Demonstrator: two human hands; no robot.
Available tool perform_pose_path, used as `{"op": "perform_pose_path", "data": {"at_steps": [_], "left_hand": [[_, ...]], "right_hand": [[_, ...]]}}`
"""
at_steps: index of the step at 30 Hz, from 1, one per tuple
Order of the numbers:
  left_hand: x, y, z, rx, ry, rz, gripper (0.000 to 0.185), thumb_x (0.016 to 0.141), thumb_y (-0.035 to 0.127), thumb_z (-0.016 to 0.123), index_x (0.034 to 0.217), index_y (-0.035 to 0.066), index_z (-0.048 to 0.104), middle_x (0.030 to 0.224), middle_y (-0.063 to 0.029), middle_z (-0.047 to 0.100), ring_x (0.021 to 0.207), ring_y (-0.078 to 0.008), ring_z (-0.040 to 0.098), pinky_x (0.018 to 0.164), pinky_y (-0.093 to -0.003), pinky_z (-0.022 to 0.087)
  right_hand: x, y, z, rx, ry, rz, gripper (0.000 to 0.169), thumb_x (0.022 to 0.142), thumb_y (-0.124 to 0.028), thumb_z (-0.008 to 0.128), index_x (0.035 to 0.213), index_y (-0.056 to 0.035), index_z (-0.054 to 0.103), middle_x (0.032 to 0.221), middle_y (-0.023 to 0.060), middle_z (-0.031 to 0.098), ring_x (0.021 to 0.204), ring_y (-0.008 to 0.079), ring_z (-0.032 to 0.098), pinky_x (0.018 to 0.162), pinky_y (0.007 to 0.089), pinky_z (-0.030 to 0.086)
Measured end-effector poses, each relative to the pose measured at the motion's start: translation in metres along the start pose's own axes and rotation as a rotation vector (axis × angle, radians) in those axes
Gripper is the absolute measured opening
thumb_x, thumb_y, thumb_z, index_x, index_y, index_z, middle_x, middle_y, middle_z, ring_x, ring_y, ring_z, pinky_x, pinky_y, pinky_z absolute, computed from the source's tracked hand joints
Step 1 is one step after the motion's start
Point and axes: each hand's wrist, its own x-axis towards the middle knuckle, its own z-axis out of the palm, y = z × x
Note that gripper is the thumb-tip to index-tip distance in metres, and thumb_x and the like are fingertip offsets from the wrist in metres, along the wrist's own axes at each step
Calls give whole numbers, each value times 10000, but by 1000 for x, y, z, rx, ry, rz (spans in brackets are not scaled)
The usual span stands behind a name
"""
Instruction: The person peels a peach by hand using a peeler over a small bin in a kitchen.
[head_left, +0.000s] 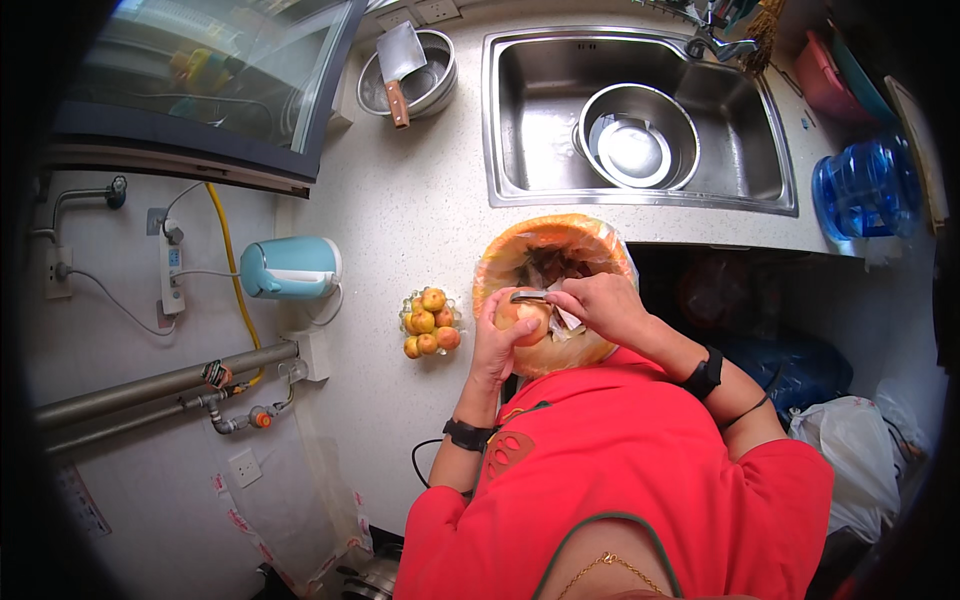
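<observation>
My left hand (499, 337) grips a round, reddish-yellow fruit (510, 319), likely an apple, with a pale peeled patch facing up. A small metal peeler (531, 297) is in my right hand (604, 300), its head resting on the fruit's upper side. Both hands are over an orange waste bin (499, 262) lined with a clear plastic bag. Dark scraps and pale paper or packaging (566, 324) lie inside it. Left of my left hand, several small yellow-red fruits (424, 322) are heaped on a scalloped glass dish.
A cleaver (401, 56) rests across metal strainer bowls (439, 94) at the back. The steel sink (532, 112) holds a metal basin (585, 135) with water. A blue kettle (289, 268) stands left, a water jug (866, 187) right. An open window (202, 150) juts over the back left.
</observation>
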Motion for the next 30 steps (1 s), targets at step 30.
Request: {"op": "perform_pose_path", "data": {"at_steps": [30], "left_hand": [[-1,1,1,108,14,18,688,721,58,847,1280,44,448,1201,-93,583,1091,-185,606,944,-333,529]], "right_hand": [[9,10,-3,-30,-34,88,497,971,-492,522,729,-84,671,685,136,662,673,352,657,626,477,499]]}}
